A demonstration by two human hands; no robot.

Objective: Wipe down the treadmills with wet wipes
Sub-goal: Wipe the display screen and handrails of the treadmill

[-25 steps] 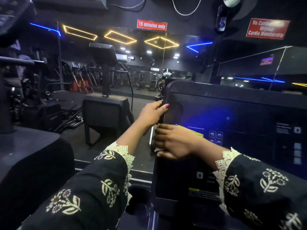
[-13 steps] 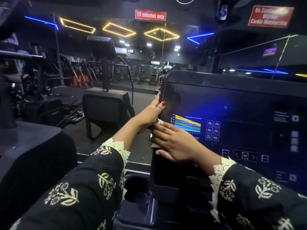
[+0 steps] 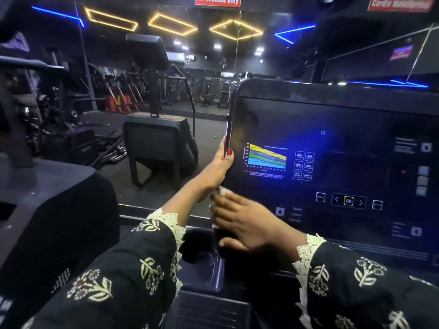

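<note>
1. Two hands work at the left edge of the treadmill console (image 3: 332,110), each with its own job.
2. The left hand (image 3: 219,167) is clamped on this edge, with the thumb on the front face and the other fingers behind, out of view. Probably it steadies the panel against the push of wiping.
3. The right hand (image 3: 244,224) lies flat on the lower left corner with its fingers straight. It presses the wet wipe (image 3: 223,191) onto the surface, so a broad area is cleaned at once.
4. The wet wipe is almost fully under the right fingers. Only a white part shows beyond the fingertips, just below the left hand.
5. The coloured chart (image 3: 266,157) is further right, apart from the wipe.
</note>
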